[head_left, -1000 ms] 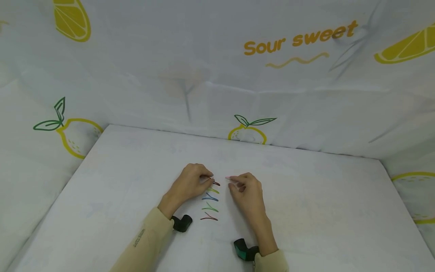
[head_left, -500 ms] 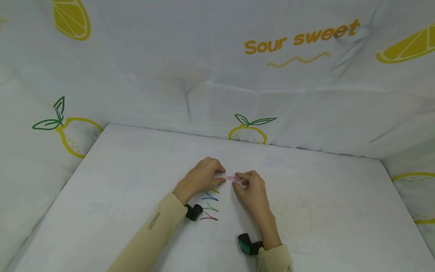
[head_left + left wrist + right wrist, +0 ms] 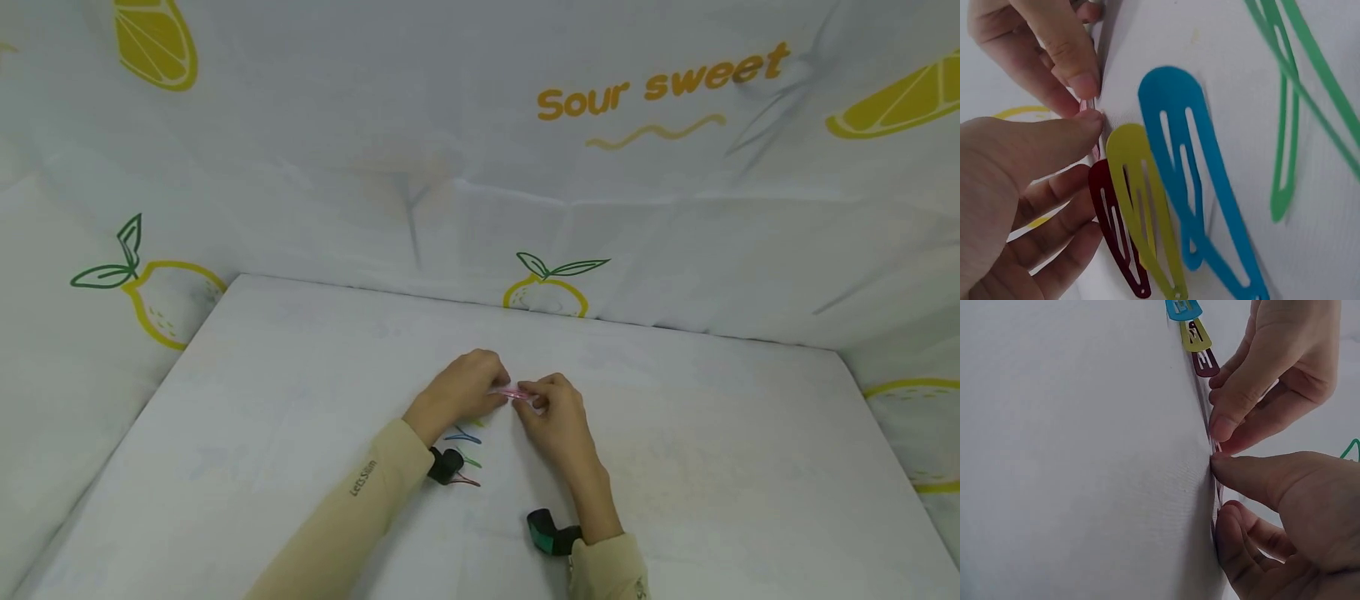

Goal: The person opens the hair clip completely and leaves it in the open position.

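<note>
A pink snap hair clip [image 3: 514, 393] spans the small gap between my hands at the middle of the table. My right hand [image 3: 557, 421] pinches its right end between thumb and fingers. At its left end, my left hand [image 3: 467, 390] pinches it too. The fingers cover much of the clip in both wrist views. Just nearer than my left hand lies a row of hair clips, sprung open: dark red [image 3: 1101, 174], yellow [image 3: 1124, 140], blue [image 3: 1169, 90] and green [image 3: 1280, 209]. A red hair clip [image 3: 467, 481] ends the row, partly behind the left wrist camera.
Black wrist cameras sit on both wrists, the left one [image 3: 447, 465] over the near end of the row, the right one [image 3: 551, 535] low over the table. A white cloth with lemon prints [image 3: 546, 297] rises behind the white table [image 3: 712, 433].
My left hand has left the dark red clip, moved right and taken hold of the pink clip's left end. My right hand has shifted slightly right, still pinching the pink clip.
</note>
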`<state>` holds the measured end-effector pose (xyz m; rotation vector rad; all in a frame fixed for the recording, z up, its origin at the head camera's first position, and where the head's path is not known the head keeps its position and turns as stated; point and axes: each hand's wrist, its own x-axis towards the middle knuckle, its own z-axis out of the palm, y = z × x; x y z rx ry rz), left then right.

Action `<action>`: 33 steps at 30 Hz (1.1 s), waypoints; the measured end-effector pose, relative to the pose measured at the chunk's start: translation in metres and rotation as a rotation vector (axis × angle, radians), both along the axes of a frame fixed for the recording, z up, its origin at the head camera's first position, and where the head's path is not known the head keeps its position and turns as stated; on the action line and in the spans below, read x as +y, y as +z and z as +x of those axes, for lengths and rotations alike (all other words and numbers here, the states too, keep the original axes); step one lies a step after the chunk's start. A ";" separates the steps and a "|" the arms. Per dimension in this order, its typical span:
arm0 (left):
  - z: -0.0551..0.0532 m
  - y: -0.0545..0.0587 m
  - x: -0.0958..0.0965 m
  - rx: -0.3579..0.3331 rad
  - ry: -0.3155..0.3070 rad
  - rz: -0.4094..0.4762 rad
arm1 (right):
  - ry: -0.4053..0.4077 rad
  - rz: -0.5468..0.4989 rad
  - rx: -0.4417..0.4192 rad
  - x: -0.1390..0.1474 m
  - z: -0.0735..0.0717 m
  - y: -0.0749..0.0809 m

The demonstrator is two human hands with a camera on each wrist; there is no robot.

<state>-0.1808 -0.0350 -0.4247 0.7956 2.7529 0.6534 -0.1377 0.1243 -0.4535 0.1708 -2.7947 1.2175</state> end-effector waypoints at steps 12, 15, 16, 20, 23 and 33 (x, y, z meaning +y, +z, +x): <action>0.001 0.000 0.007 0.029 0.016 -0.006 | 0.019 0.019 -0.016 -0.001 0.000 0.002; 0.001 -0.001 0.007 0.037 0.012 -0.001 | 0.019 0.027 -0.014 -0.001 0.000 0.002; 0.001 -0.002 0.007 0.044 0.011 0.003 | 0.019 0.030 -0.011 -0.001 0.000 0.001; 0.001 -0.005 0.007 0.082 -0.001 0.013 | 0.021 0.049 0.018 -0.003 0.000 0.000; 0.002 -0.006 0.007 0.110 -0.012 0.016 | 0.019 0.072 0.048 -0.004 0.000 0.000; 0.005 -0.004 0.000 0.140 -0.012 0.036 | 0.002 0.089 0.079 -0.006 0.003 0.000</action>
